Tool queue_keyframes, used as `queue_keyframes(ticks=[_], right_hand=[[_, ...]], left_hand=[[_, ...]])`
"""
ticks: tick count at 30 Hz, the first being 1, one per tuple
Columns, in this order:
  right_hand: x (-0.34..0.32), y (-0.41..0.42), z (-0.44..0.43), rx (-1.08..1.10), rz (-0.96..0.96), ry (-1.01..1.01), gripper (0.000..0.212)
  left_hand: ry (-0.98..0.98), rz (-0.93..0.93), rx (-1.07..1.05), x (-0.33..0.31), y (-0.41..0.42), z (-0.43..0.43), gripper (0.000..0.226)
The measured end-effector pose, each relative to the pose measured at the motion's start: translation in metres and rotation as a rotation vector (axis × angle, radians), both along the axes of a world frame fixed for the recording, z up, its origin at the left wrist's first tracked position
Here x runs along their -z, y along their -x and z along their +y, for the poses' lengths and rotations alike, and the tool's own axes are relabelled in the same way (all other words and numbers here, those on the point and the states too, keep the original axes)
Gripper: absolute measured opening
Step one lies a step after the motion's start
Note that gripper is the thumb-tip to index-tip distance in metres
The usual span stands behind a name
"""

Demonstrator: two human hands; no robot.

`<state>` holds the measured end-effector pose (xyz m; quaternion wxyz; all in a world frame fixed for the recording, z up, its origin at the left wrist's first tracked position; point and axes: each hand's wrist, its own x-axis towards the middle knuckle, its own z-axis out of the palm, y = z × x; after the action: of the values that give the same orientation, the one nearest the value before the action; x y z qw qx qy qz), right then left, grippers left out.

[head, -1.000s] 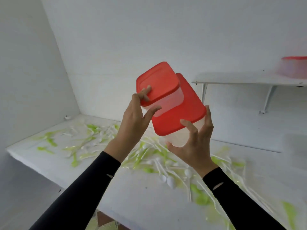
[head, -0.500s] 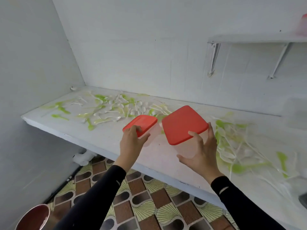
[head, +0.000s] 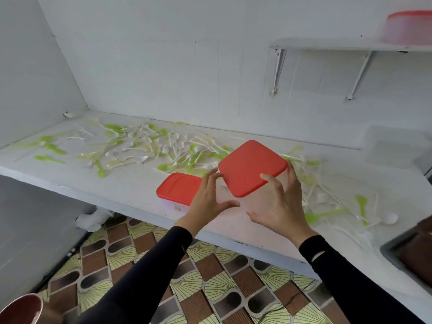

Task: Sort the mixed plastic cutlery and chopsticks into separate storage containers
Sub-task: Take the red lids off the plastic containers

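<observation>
Over the counter [head: 131,190], left hand [head: 208,202] and right hand [head: 282,206] grasp a translucent red-lidded container [head: 251,167].

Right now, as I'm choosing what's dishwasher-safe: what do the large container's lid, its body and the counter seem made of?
Red lid: opaque matte plastic, evenly coloured, rounded corners. Large container: translucent frosted plastic, cloudy yet see-through. Counter: probably painted concrete or plaster, white, rough, chalky.
</observation>
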<state>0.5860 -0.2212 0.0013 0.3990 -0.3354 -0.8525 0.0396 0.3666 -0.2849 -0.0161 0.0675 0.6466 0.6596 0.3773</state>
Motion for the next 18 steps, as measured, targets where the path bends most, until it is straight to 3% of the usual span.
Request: queue_keyframes(ticks=[2, 4, 8, 11, 14, 18], right_hand=[[-0.005, -0.002, 0.004, 0.024, -0.02, -0.016, 0.1], [-0.01, -0.003, 0.006, 0.045, -0.05, -0.043, 0.1], [-0.022, -0.007, 0.007, 0.076, -0.122, -0.048, 0.109], [-0.029, -0.015, 0.007, 0.079, -0.138, -0.06, 0.108], [-0.037, -0.022, 0.005, 0.073, -0.121, -0.087, 0.112], [-0.048, -0.025, 0.005, 0.092, -0.117, -0.104, 0.115]], left_hand=[[-0.129, 0.009, 0.218, -0.018, -0.017, 0.001, 0.098], [-0.167, 0.091, 0.323, -0.031, -0.028, 0.004, 0.083], [-0.214, 0.079, 0.323, -0.042, -0.031, 0.013, 0.055], [-0.297, 0.218, 0.359, -0.049, -0.027, 0.021, 0.057], [-0.228, 0.327, 0.429, -0.056, -0.022, 0.023, 0.064], [-0.272, 0.358, 0.421, -0.065, -0.026, 0.023, 0.054]])
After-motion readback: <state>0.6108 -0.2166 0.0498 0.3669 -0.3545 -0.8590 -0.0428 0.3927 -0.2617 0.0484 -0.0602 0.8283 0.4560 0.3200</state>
